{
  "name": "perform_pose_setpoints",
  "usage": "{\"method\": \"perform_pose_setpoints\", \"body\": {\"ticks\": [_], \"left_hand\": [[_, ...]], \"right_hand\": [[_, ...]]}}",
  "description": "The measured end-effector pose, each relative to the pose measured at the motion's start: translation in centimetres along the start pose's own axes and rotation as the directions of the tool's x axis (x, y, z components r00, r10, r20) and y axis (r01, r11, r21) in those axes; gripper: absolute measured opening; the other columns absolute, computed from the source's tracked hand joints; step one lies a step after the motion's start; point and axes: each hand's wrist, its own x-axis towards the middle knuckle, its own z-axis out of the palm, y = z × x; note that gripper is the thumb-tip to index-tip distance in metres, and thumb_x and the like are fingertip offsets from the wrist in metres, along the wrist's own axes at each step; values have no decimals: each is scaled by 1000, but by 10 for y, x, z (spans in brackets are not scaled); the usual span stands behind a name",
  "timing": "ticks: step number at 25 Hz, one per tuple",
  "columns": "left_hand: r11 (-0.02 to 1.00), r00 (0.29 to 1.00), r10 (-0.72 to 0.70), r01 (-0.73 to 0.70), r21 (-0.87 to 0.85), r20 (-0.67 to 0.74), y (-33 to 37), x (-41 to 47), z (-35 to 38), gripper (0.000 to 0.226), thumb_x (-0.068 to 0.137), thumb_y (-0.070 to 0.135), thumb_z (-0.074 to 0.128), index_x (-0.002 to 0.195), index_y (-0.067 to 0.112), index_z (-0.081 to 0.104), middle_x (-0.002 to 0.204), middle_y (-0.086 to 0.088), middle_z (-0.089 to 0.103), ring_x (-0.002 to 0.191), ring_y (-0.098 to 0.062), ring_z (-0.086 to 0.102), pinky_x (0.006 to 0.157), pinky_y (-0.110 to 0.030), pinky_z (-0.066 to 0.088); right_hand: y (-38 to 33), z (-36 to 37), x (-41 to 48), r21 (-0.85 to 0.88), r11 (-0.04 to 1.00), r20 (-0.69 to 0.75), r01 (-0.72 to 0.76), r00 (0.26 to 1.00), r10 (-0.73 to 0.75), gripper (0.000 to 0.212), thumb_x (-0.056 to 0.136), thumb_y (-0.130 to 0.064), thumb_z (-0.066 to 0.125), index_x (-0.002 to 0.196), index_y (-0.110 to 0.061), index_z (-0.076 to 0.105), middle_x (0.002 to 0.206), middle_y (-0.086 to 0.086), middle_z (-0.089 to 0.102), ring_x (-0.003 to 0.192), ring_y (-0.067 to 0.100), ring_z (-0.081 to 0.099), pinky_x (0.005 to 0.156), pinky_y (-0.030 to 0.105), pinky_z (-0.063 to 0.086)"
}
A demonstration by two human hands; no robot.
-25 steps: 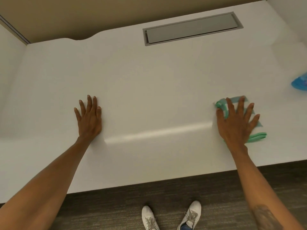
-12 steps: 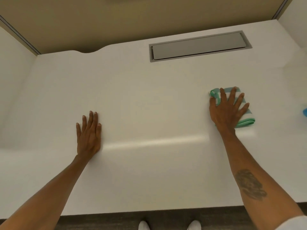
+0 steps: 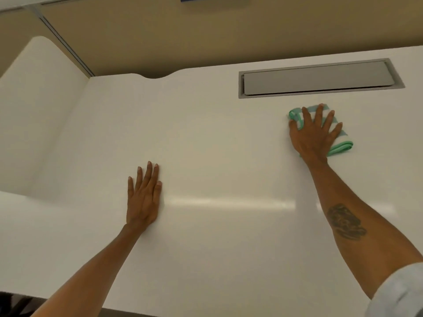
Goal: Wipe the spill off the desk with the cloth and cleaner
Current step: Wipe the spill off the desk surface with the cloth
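A folded green and white striped cloth (image 3: 341,146) lies on the white desk (image 3: 217,138), at the right and toward the back. My right hand (image 3: 314,136) presses flat on top of it with fingers spread, covering most of it. My left hand (image 3: 144,195) rests palm down on the bare desk at centre left, fingers close together, holding nothing. No spill shows on the surface. The cleaner is out of view.
A grey cable hatch (image 3: 318,77) is set into the desk just behind the cloth. A tan partition (image 3: 206,30) runs along the back, and a white side panel (image 3: 34,106) closes the left. The desk's front edge crosses the bottom left.
My right hand has pushed the cloth away from me, from near the front edge to just short of the hatch. My left hand stayed in place. The blue object at the right left the view.
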Motion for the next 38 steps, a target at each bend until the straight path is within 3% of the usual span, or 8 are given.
{"method": "perform_pose_setpoints", "body": {"ticks": [10,17,22,25,28,30,34,38], "left_hand": [[1000,1000,-5,5,-22,-11,-1,1,0,53,109,38,15,160,37,1,167,19,-6,154,-7,-13,127,-42,-5],[1000,1000,12,-13,-22,-15,-5,2,0,54,108,39,12,161,32,2,168,15,-4,155,-11,-11,127,-43,-5],[999,999,33,-33,-11,-6,-5,1,-2,54,109,35,16,161,28,2,169,11,-2,156,-15,-9,127,-46,-3],[999,1000,28,-28,21,-9,-4,-1,-2,54,109,33,16,162,26,3,169,9,-3,156,-19,-7,127,-48,-3],[1000,1000,19,-19,20,-6,-3,-1,-3,55,109,34,13,162,27,1,169,11,-4,156,-18,-9,127,-48,-4],[1000,1000,16,-16,21,-12,-3,-1,-3,55,108,35,13,162,27,1,169,11,-5,156,-18,-9,127,-48,-4],[1000,1000,11,-10,26,-9,-3,1,-2,55,108,36,12,162,28,1,168,12,-5,156,-17,-10,127,-47,-3],[1000,1000,25,-25,17,-14,-6,2,-1,55,109,35,15,162,27,5,169,10,-1,156,-18,-7,127,-48,-3]], "right_hand": [[-130,37,21,-23,950,107,312,945,-308,62,99,-60,30,155,-32,28,167,7,12,153,37,9,120,62,4],[-231,64,-88,27,746,221,666,723,-654,60,97,-63,29,151,-37,35,167,2,15,154,28,11,121,58,4],[-186,62,-212,69,631,180,772,613,-769,56,97,-59,33,148,-37,41,164,2,24,153,28,18,121,56,11],[-120,48,-219,-10,663,152,749,657,-739,54,97,-57,35,147,-39,39,164,0,25,152,27,19,121,57,13],[-89,37,-166,-107,800,132,591,806,-577,55,98,-56,33,149,-37,38,164,0,25,153,27,19,121,58,12],[-102,36,-117,-113,861,171,495,864,-474,57,100,-57,29,153,-37,29,167,-1,14,154,27,9,122,57,6],[-173,50,-72,-64,850,197,522,842,-503,58,100,-58,30,153,-37,30,167,-1,12,154,27,6,122,58,3],[-213,65,-140,-32,757,214,653,744,-633,57,98,-58,33,151,-38,34,167,-2,16,154,25,9,122,55,3]]}}
